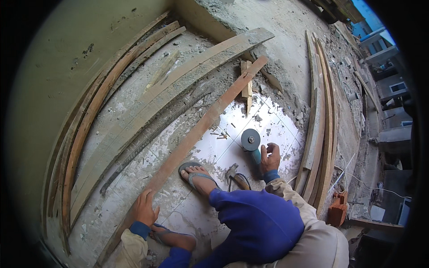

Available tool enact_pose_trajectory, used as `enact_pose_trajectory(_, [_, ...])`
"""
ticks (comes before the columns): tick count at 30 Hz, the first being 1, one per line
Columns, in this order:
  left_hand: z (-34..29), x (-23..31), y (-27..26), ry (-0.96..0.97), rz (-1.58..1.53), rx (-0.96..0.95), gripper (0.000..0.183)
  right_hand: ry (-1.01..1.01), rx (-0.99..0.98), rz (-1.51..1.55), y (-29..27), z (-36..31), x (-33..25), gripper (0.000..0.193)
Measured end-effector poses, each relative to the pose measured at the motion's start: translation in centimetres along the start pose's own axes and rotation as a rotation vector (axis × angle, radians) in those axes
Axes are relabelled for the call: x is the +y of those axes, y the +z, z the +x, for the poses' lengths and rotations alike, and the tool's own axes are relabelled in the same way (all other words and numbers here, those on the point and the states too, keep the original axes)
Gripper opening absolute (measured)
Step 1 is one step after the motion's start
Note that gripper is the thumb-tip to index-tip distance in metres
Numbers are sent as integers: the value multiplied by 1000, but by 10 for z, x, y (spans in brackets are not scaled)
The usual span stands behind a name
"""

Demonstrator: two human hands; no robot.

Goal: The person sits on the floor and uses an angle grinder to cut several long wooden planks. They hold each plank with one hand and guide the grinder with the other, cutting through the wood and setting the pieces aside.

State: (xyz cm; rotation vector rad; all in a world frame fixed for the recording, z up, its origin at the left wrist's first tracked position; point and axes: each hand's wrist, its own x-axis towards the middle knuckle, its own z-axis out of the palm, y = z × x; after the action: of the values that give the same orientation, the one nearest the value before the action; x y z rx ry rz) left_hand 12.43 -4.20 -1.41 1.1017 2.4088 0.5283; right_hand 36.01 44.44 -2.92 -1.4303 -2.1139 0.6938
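Note:
A long reddish-brown wooden plank (195, 134) runs diagonally across the tiled floor, its far end resting near a short pale piece of wood (246, 85). My left hand (145, 209) grips this plank toward its near end, thumb over the right edge. An angle grinder (251, 140) with a teal body and a dark disc lies on the floor, disc facing up. Right beside its body is my right hand (271, 157), with fingers loosely bent and apart and nothing visible in them. My sandalled foot (199, 178) is close to the plank's right edge.
A hammer (233, 173) lies by my knee. Several nails (221, 135) and rubble are scattered over the tiles. Wide grey boards (165, 89) and narrow planks (87, 120) lie along the left wall. More boards (322, 120) are stacked at right, near red bricks (337, 209) and a white cable (364, 184).

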Motion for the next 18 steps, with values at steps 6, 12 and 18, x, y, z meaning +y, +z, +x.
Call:
enact_pose_trajectory(6, [120, 111, 76, 2, -564, 173, 51, -70, -536, -416, 9, 19, 70, 95])
enact_pose_trajectory(12, [165, 204, 141, -106, -1147, -196, 58, 137, -708, -282, 29, 31, 41, 69])
enact_pose_trajectory(18, [191, 246, 157, -59, -1048, -374, 97, 142, -746, 265, 43, 25, -31, 64])
